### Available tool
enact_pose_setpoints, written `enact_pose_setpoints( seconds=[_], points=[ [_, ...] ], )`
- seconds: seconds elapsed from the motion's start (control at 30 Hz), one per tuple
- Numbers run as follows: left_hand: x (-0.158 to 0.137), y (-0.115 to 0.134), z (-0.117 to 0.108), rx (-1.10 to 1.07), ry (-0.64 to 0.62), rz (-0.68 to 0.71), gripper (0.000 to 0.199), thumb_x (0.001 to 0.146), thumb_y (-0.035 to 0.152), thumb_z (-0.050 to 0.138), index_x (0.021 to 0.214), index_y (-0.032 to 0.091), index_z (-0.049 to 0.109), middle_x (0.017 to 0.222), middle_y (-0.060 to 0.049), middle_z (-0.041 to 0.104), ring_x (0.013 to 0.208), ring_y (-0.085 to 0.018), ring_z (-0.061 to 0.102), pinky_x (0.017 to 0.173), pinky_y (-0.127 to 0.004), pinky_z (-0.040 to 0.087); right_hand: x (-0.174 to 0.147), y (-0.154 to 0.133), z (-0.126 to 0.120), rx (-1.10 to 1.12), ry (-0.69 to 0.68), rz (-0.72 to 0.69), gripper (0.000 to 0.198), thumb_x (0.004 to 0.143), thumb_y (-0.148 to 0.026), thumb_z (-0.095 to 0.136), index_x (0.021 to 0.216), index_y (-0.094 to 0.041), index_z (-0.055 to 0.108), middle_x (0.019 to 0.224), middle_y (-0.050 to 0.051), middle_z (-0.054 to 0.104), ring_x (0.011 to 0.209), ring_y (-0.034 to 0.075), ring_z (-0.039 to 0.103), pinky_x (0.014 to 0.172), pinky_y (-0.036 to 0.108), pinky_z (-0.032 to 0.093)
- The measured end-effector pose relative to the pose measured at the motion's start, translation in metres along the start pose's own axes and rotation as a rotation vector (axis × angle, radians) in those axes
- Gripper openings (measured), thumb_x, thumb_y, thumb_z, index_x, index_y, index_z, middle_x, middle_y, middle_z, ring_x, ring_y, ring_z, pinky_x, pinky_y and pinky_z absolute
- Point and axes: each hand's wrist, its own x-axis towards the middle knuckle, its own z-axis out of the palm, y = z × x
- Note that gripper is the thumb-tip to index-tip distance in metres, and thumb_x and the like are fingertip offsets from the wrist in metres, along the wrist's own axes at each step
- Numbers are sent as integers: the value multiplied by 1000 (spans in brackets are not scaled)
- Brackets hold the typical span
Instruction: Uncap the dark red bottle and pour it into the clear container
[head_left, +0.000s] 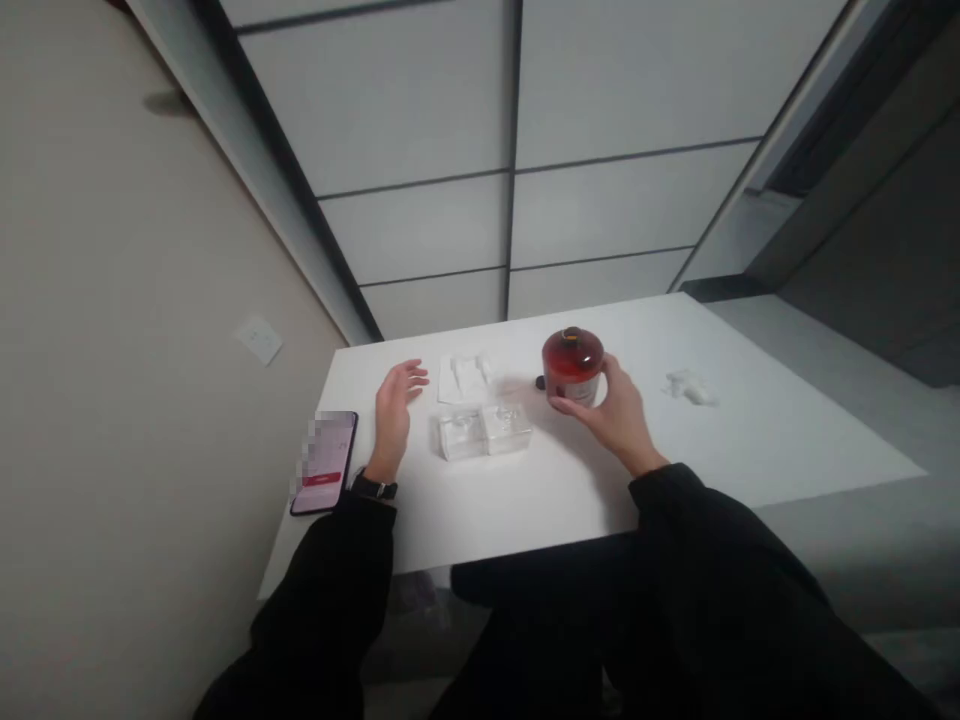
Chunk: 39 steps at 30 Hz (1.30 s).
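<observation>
My right hand (615,415) is wrapped around the side of a round red container (573,362) with a pale label, its dark red top facing up. A small black round thing (540,383) lies just left of it. On the left, my left hand (400,400) rests by the table with its fingers apart and nothing in them. Between the hands lies a clear plastic case (486,432) with two sections. Behind it is a white sheet or packet (465,377) with two small white pieces on it, too blurred to name.
A phone (328,465) with its screen lit lies at the left edge of the white table (510,510). Crumpled white material (690,387) lies on the right. White panelled doors (427,230) stand behind the table, and a wall (135,380) borders the left.
</observation>
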Motion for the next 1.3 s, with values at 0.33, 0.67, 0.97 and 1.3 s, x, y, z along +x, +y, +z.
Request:
enact_pose_setpoints(
  seconds=[0.33, 0.67, 0.97, 1.3],
  points=[
    [5, -11, -6, 33, -71, -69, 56, 94, 71, 59, 110, 20, 75, 103, -8, 75, 91, -21, 71, 82, -32, 53, -9, 10, 12, 375, -179, 214, 58, 84, -69, 70, 115, -20, 67, 112, 14, 80, 102, 34, 75, 95, 55, 60],
    [12, -25, -4, 115, -111, -77, 58, 90, 73, 60, 106, 20, 75, 95, -7, 74, 85, -21, 68, 79, -33, 53, -5, 16, -4, 378, -412, 250, 83, 70, -42, 93, 142, -23, 57, 142, 15, 71, 135, 39, 64, 123, 64, 40],
    [14, -28, -5, 150, -119, -78, 59, 87, 75, 60, 105, 20, 75, 93, -7, 73, 82, -20, 66, 77, -32, 51, -7, 22, -14, 338, -631, 171, 102, 64, -38, 97, 154, -25, 50, 153, 15, 63, 143, 38, 59, 126, 61, 39],
    [13, -25, -3, 173, -114, -59, 57, 87, 73, 61, 104, 20, 74, 94, -7, 72, 82, -20, 65, 78, -33, 52, 39, 64, 2, 183, -426, -8, 41, 88, -38, 69, 127, -23, 73, 141, 15, 72, 137, 36, 64, 121, 68, 41]
  ],
)
